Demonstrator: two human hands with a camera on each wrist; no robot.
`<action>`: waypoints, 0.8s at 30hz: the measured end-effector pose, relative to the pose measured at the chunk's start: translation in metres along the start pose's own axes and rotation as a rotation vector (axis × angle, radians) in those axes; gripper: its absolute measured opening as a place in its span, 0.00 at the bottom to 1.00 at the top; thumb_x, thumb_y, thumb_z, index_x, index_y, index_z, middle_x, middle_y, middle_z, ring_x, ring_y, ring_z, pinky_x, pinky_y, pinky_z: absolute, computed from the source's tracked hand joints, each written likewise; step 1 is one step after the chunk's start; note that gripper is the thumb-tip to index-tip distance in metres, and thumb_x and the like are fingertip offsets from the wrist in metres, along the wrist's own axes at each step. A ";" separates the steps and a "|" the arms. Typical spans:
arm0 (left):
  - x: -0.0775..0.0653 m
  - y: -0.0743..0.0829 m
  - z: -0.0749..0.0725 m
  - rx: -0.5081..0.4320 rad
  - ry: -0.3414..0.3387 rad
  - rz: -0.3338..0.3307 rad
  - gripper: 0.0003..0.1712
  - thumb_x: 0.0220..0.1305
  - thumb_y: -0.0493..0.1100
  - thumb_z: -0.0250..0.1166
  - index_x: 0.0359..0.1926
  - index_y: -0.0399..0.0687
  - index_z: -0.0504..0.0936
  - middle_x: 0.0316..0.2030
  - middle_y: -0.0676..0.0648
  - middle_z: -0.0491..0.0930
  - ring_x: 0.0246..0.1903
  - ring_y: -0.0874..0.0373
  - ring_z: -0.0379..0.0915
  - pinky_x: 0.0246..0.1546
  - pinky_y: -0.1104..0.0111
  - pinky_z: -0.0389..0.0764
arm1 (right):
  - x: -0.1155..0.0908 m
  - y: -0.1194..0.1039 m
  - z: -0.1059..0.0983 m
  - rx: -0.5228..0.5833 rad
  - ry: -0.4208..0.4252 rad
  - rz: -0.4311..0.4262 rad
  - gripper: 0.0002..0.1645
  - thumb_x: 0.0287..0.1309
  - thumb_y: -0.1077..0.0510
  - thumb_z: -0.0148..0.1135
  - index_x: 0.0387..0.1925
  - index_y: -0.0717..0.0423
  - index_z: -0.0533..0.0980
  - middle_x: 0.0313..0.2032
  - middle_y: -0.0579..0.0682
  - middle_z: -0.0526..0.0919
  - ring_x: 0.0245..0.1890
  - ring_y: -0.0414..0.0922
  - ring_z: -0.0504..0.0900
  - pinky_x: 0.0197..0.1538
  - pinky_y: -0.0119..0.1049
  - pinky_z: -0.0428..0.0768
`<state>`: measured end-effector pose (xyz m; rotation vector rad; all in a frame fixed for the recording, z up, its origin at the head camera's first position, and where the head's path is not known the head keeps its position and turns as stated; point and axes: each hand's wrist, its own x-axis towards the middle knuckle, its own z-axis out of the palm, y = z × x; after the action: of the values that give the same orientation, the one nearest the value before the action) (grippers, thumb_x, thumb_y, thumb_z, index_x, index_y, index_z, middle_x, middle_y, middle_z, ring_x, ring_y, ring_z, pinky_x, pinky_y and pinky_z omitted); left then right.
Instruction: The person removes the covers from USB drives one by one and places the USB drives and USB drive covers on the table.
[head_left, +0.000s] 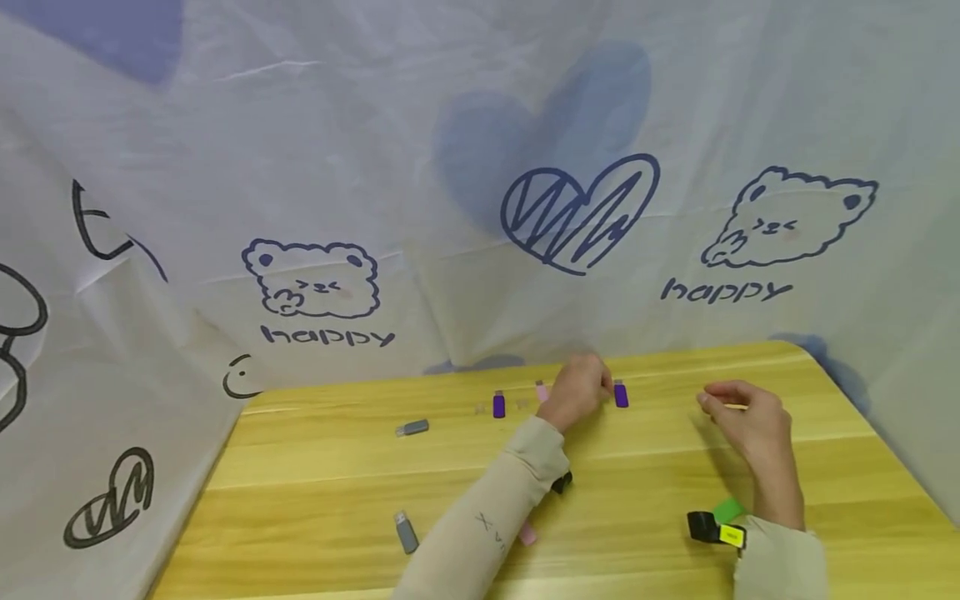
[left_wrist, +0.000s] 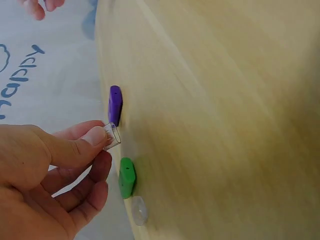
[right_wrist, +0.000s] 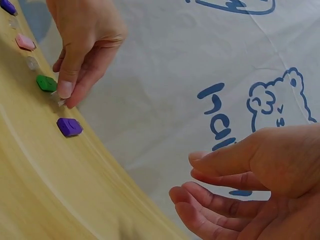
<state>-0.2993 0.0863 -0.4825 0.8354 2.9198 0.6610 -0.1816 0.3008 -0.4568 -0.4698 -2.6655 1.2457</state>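
My left hand (head_left: 579, 387) pinches a small clear plastic cap (left_wrist: 112, 136) between thumb and forefinger, just above the table near its far edge. On one side of the cap lies a purple USB stick (left_wrist: 115, 105); a green USB stick (left_wrist: 127, 177) lies on the other, with another clear cap (left_wrist: 139, 210) beyond it. Farther along this row are a pink USB stick (right_wrist: 25, 42) and a second purple USB stick (head_left: 498, 405). My right hand (head_left: 753, 425) hovers over the right part of the table, fingers loosely bent and holding nothing.
Two grey USB sticks lie apart at the left, one farther back (head_left: 412, 427) and one nearer (head_left: 406, 533). A pink stick (head_left: 528, 533) shows beside the left sleeve, and a green item (head_left: 727, 510) near the right wrist. Printed cloth (head_left: 465, 317) hangs behind the wooden table (head_left: 315, 475).
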 end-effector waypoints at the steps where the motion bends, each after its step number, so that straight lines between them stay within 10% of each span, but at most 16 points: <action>1: 0.000 0.000 0.001 0.010 -0.004 -0.007 0.04 0.66 0.40 0.73 0.34 0.52 0.94 0.34 0.57 0.89 0.37 0.65 0.83 0.37 0.80 0.80 | 0.000 0.001 0.000 0.002 -0.002 0.001 0.24 0.69 0.48 0.64 0.52 0.65 0.82 0.47 0.62 0.86 0.29 0.29 0.80 0.38 0.33 0.77; 17: 0.006 -0.004 0.011 0.091 0.005 -0.013 0.05 0.67 0.43 0.72 0.40 0.58 0.94 0.40 0.59 0.89 0.41 0.64 0.84 0.43 0.76 0.82 | -0.002 -0.001 0.000 0.021 -0.036 0.017 0.24 0.70 0.47 0.64 0.54 0.64 0.82 0.48 0.62 0.86 0.35 0.44 0.88 0.38 0.32 0.77; 24: -0.006 -0.005 -0.006 -0.154 0.021 -0.044 0.11 0.73 0.37 0.64 0.51 0.49 0.90 0.47 0.54 0.87 0.47 0.61 0.82 0.47 0.74 0.82 | -0.001 -0.004 0.002 0.033 -0.041 -0.023 0.23 0.69 0.49 0.65 0.53 0.65 0.82 0.49 0.64 0.85 0.35 0.42 0.87 0.33 0.26 0.79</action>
<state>-0.2977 0.0767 -0.4795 0.7504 2.8503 0.8829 -0.1820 0.2970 -0.4546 -0.4127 -2.6714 1.3041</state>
